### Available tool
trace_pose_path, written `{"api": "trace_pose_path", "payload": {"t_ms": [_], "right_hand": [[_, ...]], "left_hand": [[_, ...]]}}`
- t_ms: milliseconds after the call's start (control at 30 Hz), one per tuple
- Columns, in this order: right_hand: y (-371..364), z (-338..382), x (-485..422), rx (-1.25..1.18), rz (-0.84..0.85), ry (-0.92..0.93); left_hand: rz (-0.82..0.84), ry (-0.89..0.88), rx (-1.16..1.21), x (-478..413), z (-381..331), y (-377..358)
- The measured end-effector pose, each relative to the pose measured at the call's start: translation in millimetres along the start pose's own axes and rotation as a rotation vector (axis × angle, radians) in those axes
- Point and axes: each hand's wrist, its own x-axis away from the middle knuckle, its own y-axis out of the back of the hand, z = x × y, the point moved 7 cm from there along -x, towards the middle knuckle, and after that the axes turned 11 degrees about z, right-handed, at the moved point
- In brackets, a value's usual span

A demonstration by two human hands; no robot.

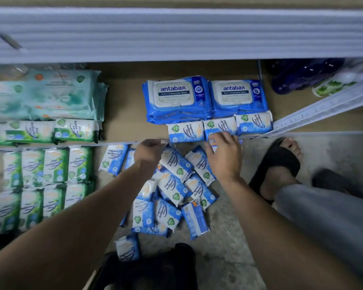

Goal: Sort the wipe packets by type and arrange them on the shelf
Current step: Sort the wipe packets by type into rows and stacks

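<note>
1. The single view comes from the person's head, facing forward and steeply down onto the bottom shelf (124, 109);
2. it sits close above that shelf, with the left hand (149, 150) and right hand (223, 152) at its front edge;
3. the floor (228, 237) before the shelf fills the lower frame; an upper shelf edge (176, 34) spans the top.

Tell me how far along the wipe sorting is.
Done: two antabax stacks and three fragrance-free packets sit on the shelf, green pine packets at its left. In hand: the right hand holds another packet at the shelf edge; the left hand is over the floor pile. Left: that pile, plus green rows on the floor.
</note>
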Motion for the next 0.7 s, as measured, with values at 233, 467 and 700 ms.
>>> {"api": "trace_pose_path", "payload": {"t_ms": [233, 467, 700], "right_hand": [[-47.2, -28.4, 54.6, -0.118, 0.248, -0.265], [-73.6, -37.6, 57.2, -0.097, 0.440, -0.312], [-86.3, -39.3, 53.5, -0.012, 0.435, -0.312]], "left_hand": [[-0.117, -0.075, -0.486, 29.8, 34.5, 52.5], [-0.069, -0.129, -0.749, 52.8, 67.9, 67.7], [-0.072, -0.260, -0.774, 44.9, 50.8, 35.3]]}}
